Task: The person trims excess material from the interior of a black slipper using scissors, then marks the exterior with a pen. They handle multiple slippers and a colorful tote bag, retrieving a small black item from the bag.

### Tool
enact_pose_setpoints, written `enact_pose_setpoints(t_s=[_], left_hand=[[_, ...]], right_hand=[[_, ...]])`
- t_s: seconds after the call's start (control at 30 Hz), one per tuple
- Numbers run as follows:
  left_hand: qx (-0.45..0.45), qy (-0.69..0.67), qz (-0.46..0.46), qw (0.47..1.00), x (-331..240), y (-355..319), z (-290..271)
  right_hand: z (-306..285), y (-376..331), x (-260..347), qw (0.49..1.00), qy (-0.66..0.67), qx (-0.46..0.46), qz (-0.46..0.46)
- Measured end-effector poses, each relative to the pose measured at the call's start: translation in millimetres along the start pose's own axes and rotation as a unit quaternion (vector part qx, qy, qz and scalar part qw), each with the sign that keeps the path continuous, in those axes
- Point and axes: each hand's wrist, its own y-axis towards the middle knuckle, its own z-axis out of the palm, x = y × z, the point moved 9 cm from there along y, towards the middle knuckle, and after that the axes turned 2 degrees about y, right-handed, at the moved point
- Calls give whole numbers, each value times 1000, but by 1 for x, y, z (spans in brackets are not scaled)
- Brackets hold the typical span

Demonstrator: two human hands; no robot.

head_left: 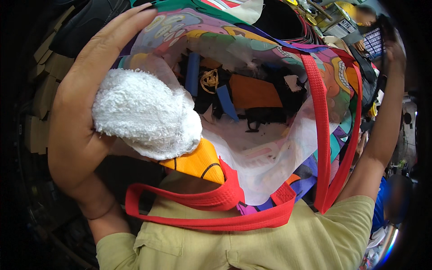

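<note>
A large printed bag [193,164] with a pale lining gapes in front of my chest. Long red handles [317,130] hang from it. My left hand [83,96] lies along its left side, fingers stretched toward the far rim and spread away from the thumb side. White terry cloth [144,112] covers the thumb area and rests by the near rim; what is under it is hidden. Inside are an orange-brown piece [254,91], blue strips [192,74], a yellow tangled band [209,81] and dark scraps. Out at far right, my raised right hand [395,51] is closed around something dark, too unclear to name.
Brown cardboard-like pieces [45,101] are stacked at left, beside a black item [85,29]. Beyond the bag stand a tin container [339,27] and a person in yellow [348,9] near a blue-and-white gridded item [373,44]. Someone in blue [380,202] is at lower right.
</note>
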Motion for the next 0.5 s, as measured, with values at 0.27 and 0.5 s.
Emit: enact_pose_setpoints(t_s=[0.27, 0.5], left_hand=[[-42, -19, -52, 998, -4, 13, -1], [-147, -103, -129, 975, -7, -2, 9]], right_hand=[[93, -58, 55, 887, -355, 259, -144], [268, -333, 157, 701, 43, 702, -117]])
